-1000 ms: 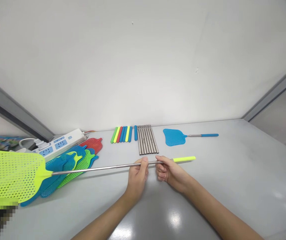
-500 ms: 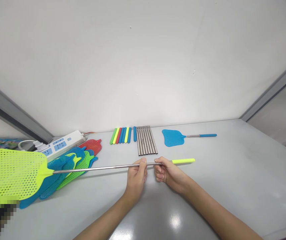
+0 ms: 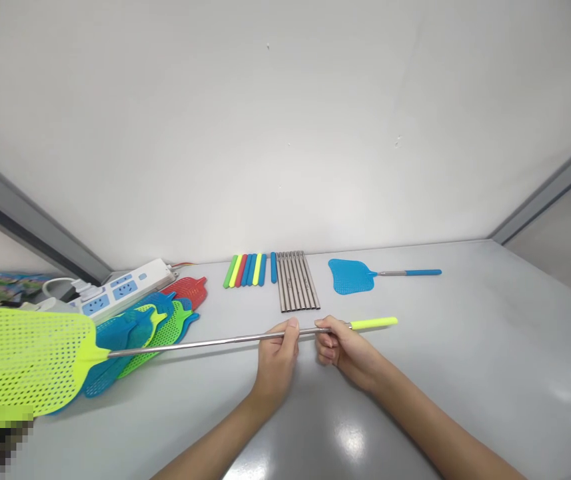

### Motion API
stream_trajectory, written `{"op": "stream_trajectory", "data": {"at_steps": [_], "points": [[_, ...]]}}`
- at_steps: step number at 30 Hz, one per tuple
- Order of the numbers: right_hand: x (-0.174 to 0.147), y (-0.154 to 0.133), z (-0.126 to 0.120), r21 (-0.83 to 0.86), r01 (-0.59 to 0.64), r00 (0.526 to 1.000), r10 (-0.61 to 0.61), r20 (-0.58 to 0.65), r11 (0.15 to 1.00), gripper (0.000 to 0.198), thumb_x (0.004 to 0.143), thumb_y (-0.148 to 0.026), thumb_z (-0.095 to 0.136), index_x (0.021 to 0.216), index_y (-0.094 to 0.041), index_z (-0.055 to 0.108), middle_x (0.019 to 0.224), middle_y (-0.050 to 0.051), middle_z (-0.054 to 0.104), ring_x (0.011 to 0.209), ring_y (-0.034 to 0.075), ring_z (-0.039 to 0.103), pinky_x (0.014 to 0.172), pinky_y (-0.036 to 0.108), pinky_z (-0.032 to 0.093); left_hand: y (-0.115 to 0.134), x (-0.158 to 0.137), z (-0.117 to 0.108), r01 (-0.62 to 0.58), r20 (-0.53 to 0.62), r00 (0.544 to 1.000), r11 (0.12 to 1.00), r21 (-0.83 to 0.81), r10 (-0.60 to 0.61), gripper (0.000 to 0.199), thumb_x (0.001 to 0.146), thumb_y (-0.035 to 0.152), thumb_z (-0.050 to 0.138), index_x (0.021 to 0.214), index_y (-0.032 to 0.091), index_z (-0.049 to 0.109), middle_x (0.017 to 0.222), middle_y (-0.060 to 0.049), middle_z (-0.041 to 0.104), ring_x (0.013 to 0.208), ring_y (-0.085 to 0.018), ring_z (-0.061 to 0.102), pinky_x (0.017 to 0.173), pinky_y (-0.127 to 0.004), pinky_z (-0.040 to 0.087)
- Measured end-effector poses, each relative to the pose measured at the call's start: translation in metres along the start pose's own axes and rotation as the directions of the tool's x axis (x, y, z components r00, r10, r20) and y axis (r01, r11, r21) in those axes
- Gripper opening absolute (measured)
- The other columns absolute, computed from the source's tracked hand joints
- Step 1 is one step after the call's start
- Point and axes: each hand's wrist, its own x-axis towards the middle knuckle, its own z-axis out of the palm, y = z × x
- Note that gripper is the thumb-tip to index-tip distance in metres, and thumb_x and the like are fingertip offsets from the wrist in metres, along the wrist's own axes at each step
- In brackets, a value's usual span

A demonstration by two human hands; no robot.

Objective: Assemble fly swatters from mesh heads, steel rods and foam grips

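Note:
Both hands grip one yellow fly swatter [image 3: 30, 357] with a long, drawn-out metal rod and a yellow handle sleeve at the right end. Around the middle of the rod, my left hand [image 3: 278, 360] is closed, thumb on top. My right hand [image 3: 342, 350] is closed around the rod's thicker end, just left of the yellow sleeve. The mesh head reaches to the left edge of the view, over a pile of swatter heads [image 3: 165, 340] in blue, green, yellow and red. Behind the hands lies a row of metal rods [image 3: 298, 283].
Left of the rods lie several coloured handle sleeves [image 3: 245, 270]. A blue fly swatter [image 3: 352, 277] with a short rod lies at the back right. A white power strip [image 3: 135, 287] with plugs stands at the left, near the wall [image 3: 285, 133].
The swatter's mesh head has dipped slightly, so the rod slants a little more. Both hands keep their hold on the rod. The whole view has shifted slightly.

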Motion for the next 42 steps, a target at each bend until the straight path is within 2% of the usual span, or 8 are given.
{"op": "stream_trajectory", "data": {"at_steps": [4, 15, 24, 31, 42], "points": [[0.0, -0.001, 0.0, 0.036, -0.005, 0.999, 0.006, -0.039, 0.999, 0.029, 0.068, -0.026, 0.052, 0.047, -0.018, 0.034, 0.042, -0.007, 0.027, 0.039, 0.006, 0.023, 0.043, 0.024, 0.021, 0.001, 0.001, 0.0, 0.002, 0.005, 1.0, 1.0, 0.002, -0.002, 0.041, 0.08, 0.038, 0.038, 0.046, 0.018, 0.028, 0.037, 0.006, 0.028, 0.035, -0.006, 0.028, 0.038, -0.022, 0.022], [-0.001, 0.0, 0.0, 0.049, -0.018, 0.999, 0.019, -0.032, 0.999, 0.03, 0.069, -0.026, 0.051, 0.048, -0.018, 0.032, 0.044, -0.007, 0.026, 0.04, 0.006, 0.022, 0.043, 0.023, 0.021, 0.0, 0.002, 0.0, 0.0, -0.019, 1.0, 1.0, 0.0, 0.0, 0.041, 0.08, 0.037, 0.039, 0.046, 0.019, 0.027, 0.037, 0.006, 0.028, 0.035, -0.007, 0.028, 0.039, -0.022, 0.023], [-0.001, -0.003, 0.0, 0.138, -0.092, 0.994, 0.1, -0.051, 0.986, 0.026, 0.068, -0.024, 0.053, 0.052, -0.017, 0.033, 0.045, -0.008, 0.027, 0.039, 0.004, 0.019, 0.042, 0.021, 0.02, -0.001, 0.003, 0.0, -0.021, -0.017, 1.0, 0.999, -0.035, 0.02, 0.042, 0.081, 0.035, 0.039, 0.044, 0.019, 0.027, 0.034, 0.007, 0.028, 0.035, -0.007, 0.03, 0.039, -0.022, 0.025], [0.002, -0.008, -0.008, 0.133, -0.137, 0.99, 0.141, -0.017, 0.981, 0.027, 0.068, -0.022, 0.052, 0.05, -0.017, 0.032, 0.044, -0.008, 0.027, 0.038, 0.004, 0.019, 0.04, 0.02, 0.02, 0.001, 0.002, 0.0, -0.025, -0.018, 1.0, 1.0, 0.002, 0.025, 0.042, 0.081, 0.035, 0.038, 0.044, 0.019, 0.028, 0.035, 0.006, 0.03, 0.035, -0.007, 0.031, 0.039, -0.022, 0.026], [0.0, -0.022, -0.019, 0.089, -0.178, 0.983, 0.18, -0.02, 0.98, 0.027, 0.068, -0.021, 0.051, 0.051, -0.017, 0.031, 0.045, -0.008, 0.027, 0.037, 0.003, 0.017, 0.039, 0.019, 0.018, 0.004, 0.003, 0.001, -0.028, -0.022, 0.999, 0.999, -0.032, 0.027, 0.041, 0.082, 0.034, 0.038, 0.045, 0.019, 0.028, 0.036, 0.007, 0.029, 0.035, -0.007, 0.031, 0.038, -0.021, 0.026]]}}
